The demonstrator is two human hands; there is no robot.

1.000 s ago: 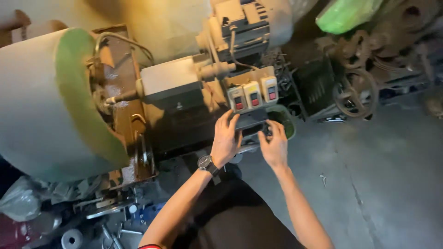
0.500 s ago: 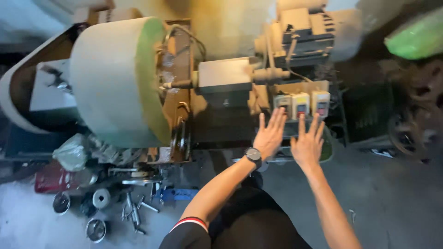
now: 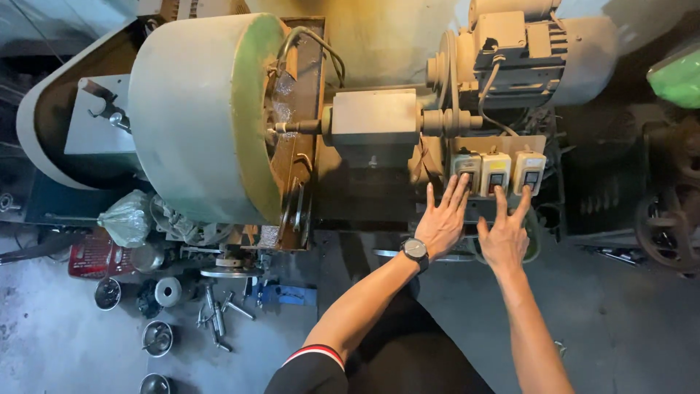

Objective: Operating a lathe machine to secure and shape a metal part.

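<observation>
a person's left hand (image 3: 442, 222) and right hand (image 3: 504, 237), both spread flat with fingers splayed, reached up to three cream switch boxes (image 3: 497, 173) right of centre on a belt-driven machine (image 3: 208, 120), apparently at the controls, where pressing one button called for a single fingertip.

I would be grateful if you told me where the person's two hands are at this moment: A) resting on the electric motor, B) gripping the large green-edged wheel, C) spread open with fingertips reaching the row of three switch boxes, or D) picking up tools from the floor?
C: the left hand and the right hand are both open with fingers spread, fingertips up at the three switch boxes, away from the large wheel.
</observation>
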